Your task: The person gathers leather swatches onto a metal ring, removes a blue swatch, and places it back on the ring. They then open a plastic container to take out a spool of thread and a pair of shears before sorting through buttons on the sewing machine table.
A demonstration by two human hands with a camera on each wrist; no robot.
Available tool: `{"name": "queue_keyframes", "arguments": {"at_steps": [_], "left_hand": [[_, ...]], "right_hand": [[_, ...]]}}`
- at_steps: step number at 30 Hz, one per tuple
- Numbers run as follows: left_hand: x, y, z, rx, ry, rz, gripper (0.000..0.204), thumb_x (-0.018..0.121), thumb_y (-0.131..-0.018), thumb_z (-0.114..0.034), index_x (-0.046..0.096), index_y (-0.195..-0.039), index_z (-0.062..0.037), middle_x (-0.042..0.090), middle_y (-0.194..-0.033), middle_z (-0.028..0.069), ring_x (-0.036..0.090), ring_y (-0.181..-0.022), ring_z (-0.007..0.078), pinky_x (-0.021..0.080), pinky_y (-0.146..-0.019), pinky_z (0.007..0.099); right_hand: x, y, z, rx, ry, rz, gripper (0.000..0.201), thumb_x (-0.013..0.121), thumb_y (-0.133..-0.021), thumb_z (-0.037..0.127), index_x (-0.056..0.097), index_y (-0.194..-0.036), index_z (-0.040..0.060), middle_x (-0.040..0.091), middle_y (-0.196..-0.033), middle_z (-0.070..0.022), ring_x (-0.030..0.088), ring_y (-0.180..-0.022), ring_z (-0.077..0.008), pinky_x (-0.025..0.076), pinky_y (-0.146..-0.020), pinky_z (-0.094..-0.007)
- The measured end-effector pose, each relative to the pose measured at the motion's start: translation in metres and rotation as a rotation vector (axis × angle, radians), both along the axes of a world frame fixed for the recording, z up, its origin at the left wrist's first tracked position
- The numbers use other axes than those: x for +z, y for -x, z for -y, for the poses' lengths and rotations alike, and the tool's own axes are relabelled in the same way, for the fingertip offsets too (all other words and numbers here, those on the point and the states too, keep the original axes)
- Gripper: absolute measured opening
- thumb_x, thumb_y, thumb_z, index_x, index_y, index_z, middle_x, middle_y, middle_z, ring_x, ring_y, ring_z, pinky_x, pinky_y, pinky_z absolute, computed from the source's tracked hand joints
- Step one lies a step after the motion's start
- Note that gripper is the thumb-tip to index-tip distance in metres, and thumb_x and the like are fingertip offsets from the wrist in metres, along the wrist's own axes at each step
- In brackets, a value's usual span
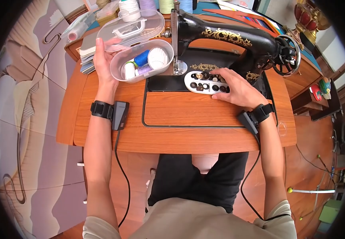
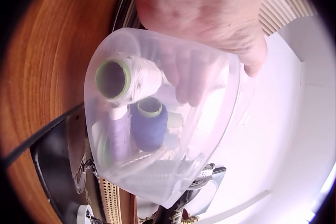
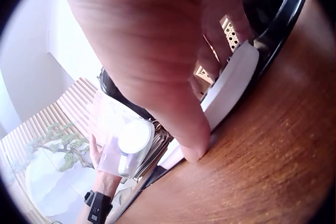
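Observation:
A clear plastic box [image 1: 150, 75], its lid [image 1: 100, 35] raised, is held up by my left hand [image 1: 104, 65] beside the sewing machine's needle end. In the left wrist view the fingers show through the wall of the box. Inside lie a blue thread spool [image 1: 141, 59], a white spool [image 1: 157, 59] and a purple one [image 2: 119, 137]. My right hand [image 1: 239, 89] grips a white oval tray [image 1: 188, 82] on the machine bed, thumb on the near side and fingers over the far side. Several small dark round pieces [image 1: 216, 88] sit in the tray's compartments.
The black sewing machine [image 1: 228, 35] with gold decoration stands across the wooden table [image 1: 180, 139], its handwheel [image 1: 288, 55] at the right. Behind it are large thread cones [image 1: 129, 10] and papers [image 1: 240, 18]. A cable [image 1: 125, 171] hangs from each wrist camera.

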State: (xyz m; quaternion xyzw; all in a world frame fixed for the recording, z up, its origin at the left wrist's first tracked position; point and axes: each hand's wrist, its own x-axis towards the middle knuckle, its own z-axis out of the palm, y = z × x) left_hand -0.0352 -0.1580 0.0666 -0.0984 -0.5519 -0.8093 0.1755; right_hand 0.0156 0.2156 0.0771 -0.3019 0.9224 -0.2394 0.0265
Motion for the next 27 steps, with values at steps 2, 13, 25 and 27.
{"name": "queue_keyframes", "arguments": {"at_steps": [2, 13, 25, 27], "left_hand": [[0.000, 0.000, -0.001, 0.003, 0.008, 0.001, 0.066, 0.043, -0.095, -0.060, 0.059, -0.107, 0.0026, 0.067, -0.089, 0.0163, 0.066, -0.084, 0.0265, 0.054, -0.079, 0.0371], [0.002, -0.001, -0.002, 0.024, 0.024, 0.005, 0.066, 0.043, -0.094, -0.061, 0.059, -0.107, 0.0022, 0.067, -0.090, 0.0167, 0.066, -0.085, 0.0266, 0.053, -0.079, 0.0366], [0.002, -0.002, -0.003, 0.030, 0.018, 0.009, 0.066, 0.044, -0.094, -0.061, 0.060, -0.105, 0.0017, 0.067, -0.088, 0.0166, 0.066, -0.082, 0.0261, 0.054, -0.078, 0.0360], [0.002, -0.002, -0.003, 0.032, 0.019, 0.006, 0.066, 0.044, -0.094, -0.061, 0.060, -0.106, 0.0019, 0.067, -0.087, 0.0166, 0.067, -0.082, 0.0261, 0.054, -0.078, 0.0359]], "right_hand": [[0.000, 0.000, 0.000, -0.026, -0.004, -0.016, 0.063, 0.074, -0.079, 0.031, 0.048, -0.130, 0.0035, 0.053, -0.128, -0.0211, 0.053, -0.117, -0.0360, 0.044, -0.099, -0.0417], [0.009, 0.000, 0.006, -0.044, 0.104, 0.030, 0.045, 0.056, -0.092, 0.035, 0.062, -0.111, -0.0051, 0.065, -0.099, -0.0260, 0.062, -0.092, -0.0397, 0.048, -0.082, -0.0414], [0.013, -0.002, 0.003, -0.017, 0.129, 0.057, 0.042, 0.052, -0.096, 0.032, 0.061, -0.115, -0.0049, 0.066, -0.096, -0.0255, 0.062, -0.090, -0.0404, 0.048, -0.080, -0.0405], [0.011, 0.000, 0.001, -0.014, 0.132, 0.039, 0.042, 0.051, -0.097, 0.032, 0.061, -0.115, -0.0046, 0.066, -0.096, -0.0252, 0.062, -0.089, -0.0403, 0.048, -0.079, -0.0406]]}}
